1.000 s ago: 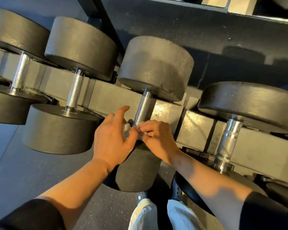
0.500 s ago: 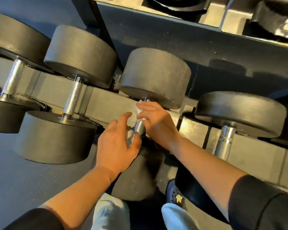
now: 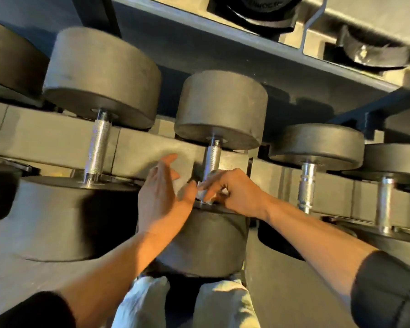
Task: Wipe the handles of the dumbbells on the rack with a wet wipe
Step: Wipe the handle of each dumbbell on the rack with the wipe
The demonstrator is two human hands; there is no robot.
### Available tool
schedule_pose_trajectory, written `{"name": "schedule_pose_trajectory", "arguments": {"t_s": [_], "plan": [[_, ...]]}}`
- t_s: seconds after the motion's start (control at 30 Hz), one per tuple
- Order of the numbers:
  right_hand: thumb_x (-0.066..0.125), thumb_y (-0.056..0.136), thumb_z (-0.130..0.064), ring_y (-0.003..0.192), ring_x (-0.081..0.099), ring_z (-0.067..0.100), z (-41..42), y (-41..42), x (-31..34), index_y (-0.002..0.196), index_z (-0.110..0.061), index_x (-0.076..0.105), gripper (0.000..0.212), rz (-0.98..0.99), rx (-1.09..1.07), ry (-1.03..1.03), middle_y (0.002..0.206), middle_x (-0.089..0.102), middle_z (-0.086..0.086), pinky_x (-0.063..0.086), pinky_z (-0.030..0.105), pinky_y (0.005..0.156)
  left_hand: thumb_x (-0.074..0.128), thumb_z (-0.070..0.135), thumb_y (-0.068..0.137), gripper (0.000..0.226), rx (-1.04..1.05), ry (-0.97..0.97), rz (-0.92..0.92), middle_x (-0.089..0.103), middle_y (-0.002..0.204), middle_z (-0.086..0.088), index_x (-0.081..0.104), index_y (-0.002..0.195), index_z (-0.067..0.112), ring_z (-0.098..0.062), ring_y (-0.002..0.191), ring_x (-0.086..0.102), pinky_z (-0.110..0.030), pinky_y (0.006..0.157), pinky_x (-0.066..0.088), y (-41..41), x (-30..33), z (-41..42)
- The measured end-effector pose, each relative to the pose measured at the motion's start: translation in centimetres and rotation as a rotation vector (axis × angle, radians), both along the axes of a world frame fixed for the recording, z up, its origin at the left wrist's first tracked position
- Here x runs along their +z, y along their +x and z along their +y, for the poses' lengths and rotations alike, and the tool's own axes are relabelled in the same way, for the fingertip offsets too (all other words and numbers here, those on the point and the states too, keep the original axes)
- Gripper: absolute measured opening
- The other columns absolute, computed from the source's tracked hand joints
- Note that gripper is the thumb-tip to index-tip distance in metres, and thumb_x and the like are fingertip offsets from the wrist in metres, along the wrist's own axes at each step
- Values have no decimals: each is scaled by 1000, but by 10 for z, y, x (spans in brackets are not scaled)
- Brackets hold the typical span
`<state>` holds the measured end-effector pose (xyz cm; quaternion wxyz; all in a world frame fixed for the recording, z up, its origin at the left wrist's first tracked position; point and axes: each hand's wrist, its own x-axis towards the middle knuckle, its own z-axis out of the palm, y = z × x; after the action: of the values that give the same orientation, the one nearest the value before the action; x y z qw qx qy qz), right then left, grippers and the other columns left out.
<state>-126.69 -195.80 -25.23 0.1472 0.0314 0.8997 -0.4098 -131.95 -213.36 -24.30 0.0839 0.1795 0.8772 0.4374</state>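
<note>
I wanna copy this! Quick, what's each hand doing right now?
Left hand: open, fingers straight, beside the handle, holding nothing.
Right hand: closed, pinching the wet wipe around the handle's lower end.

You are in a gym's free-weight area: round black dumbbells [image 3: 219, 110] with knurled steel handles [image 3: 212, 159] sit in rows on a tiered rack [image 3: 149, 150], another shelf [image 3: 258, 43] of weights above your hands.
</note>
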Motion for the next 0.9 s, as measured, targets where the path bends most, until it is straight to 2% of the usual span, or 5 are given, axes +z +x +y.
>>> {"name": "schedule_pose_trajectory", "arguments": {"t_s": [0.2, 0.3, 0.43, 0.63, 0.9], "plan": [[65, 82, 6, 112, 59, 14, -22, -23, 11, 101, -5, 73, 23, 185, -459, 61, 116, 67, 8, 42, 28, 103, 63, 32, 81, 57, -168, -133, 105, 59, 91, -9, 46, 130, 9, -32, 84, 59, -35, 69, 45, -47, 5, -31], [63, 84, 4, 129, 46, 20, -25, -32, 9, 116, -6, 66, 33, 180, -264, 328, 132, 57, 10, 31, 26, 112, 69, 23, 81, 63, -234, -201, 123, 59, 95, -13, 43, 135, 7, -31, 87, 56, -36, 69, 43, -62, 11, -35], [70, 78, -1, 129, 47, 25, -23, -32, 4, 109, -11, 70, 33, 157, -32, 703, 130, 59, 5, 32, 34, 104, 69, 17, 78, 62, -361, -309, 126, 59, 91, -18, 45, 133, 2, -35, 88, 54, -40, 71, 47, -63, 11, -38], [70, 78, -2, 132, 43, 22, -26, -29, 13, 116, -12, 67, 40, 35, 41, 704, 133, 56, 5, 28, 31, 111, 55, 23, 89, 57, -402, -293, 117, 58, 111, -9, 34, 140, 11, -27, 109, 46, -36, 85, 38, -58, 10, -33], [65, 77, 3, 137, 35, 17, -33, -22, 22, 126, -12, 60, 51, -70, 116, 653, 142, 48, 2, 32, 34, 112, 59, 20, 85, 54, -400, -299, 166, 59, 97, -10, 42, 135, 11, -28, 97, 50, -37, 78, 41, -58, 8, -35]]}}
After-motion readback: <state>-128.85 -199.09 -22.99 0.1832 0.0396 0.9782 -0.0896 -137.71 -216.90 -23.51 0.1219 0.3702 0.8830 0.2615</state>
